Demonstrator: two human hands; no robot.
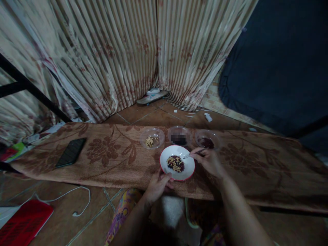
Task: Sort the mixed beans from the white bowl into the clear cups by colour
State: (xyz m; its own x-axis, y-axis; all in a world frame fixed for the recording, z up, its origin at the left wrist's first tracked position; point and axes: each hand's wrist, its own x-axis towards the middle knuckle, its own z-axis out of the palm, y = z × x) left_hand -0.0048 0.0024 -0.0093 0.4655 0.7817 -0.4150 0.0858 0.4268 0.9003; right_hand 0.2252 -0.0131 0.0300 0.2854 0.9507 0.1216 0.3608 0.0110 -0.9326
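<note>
My left hand (159, 184) held the bowl (189, 168) by its near-left rim, thumb over the edge, on the tabletop (142, 172). Apart from it, my right hand (208, 160) pinched what looked like tweezers (187, 156), their long axis running leftward and slightly toward me. The tips sat inside the bowl, just right of the mixed beans (175, 163), so my right hand's tool was nearer them; in dim light I couldn't tell whether the tips gripped anything.

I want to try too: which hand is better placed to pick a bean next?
Probably the right hand: its tweezers point towards the beans, while the left hand holds the bowl.
</note>
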